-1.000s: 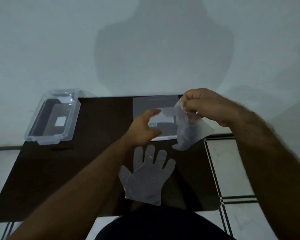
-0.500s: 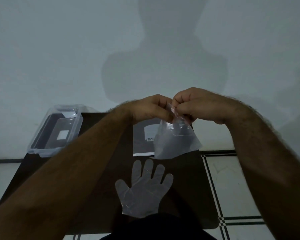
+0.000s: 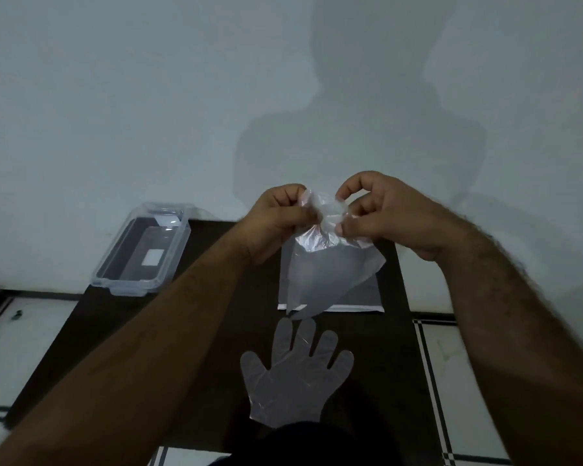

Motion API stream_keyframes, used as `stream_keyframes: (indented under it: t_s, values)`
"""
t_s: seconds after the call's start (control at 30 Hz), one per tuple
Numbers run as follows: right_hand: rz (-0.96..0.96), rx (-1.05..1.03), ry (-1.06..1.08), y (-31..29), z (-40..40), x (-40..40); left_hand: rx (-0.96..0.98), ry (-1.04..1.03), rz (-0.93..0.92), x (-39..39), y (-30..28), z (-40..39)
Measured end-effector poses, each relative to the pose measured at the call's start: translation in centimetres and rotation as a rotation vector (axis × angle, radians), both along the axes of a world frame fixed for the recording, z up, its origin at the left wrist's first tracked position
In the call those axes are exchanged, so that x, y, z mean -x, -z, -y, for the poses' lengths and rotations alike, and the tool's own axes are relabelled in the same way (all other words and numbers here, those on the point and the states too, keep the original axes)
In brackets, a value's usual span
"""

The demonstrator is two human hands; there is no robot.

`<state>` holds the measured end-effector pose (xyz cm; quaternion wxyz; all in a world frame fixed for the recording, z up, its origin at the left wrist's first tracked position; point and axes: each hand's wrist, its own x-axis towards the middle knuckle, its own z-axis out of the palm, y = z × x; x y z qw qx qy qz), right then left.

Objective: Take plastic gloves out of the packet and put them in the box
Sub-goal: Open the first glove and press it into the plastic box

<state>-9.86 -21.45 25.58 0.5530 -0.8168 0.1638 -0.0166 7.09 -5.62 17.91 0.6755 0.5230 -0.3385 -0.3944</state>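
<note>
Both hands are raised above the bench [image 3: 122, 331], pinching the top edge of one crumpled glove [image 3: 330, 260]. The left hand [image 3: 276, 220] has its fingers [image 3: 285, 196] curled shut, thumb pressed against them on the film's left corner. The right hand [image 3: 384, 213] nips the right corner between thumb and forefinger, the other fingers bent loosely behind. The glove hangs down from the two grips, its lower tip just over the packet [image 3: 357, 297].

The packet lies flat at 12 o'clock on the bench, mostly hidden behind the hanging film; any print on it cannot be read. A second glove [image 3: 297, 375] lies spread flat at 6 o'clock, its cuff cut off by a dark shape at the bottom edge. The box [image 3: 142, 250], clear and open, sits at 10 o'clock on the bench's far left corner, with a white label on its floor whose writing is too small to make out.
</note>
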Motion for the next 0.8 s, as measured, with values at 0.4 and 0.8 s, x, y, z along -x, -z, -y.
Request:
stream_keyframes:
  t_s: [0.4,0.8]
  values:
    - [-0.017,0.418,-0.387,-2.4,-7.2,-10.0,-0.181,0.000,0.327,-7.8,-1.5,-9.8]
    - [-0.105,0.518,-0.366,-3.0,-16.2,-23.5,-0.349,0.025,0.533,-22.6,-4.8,-20.9]
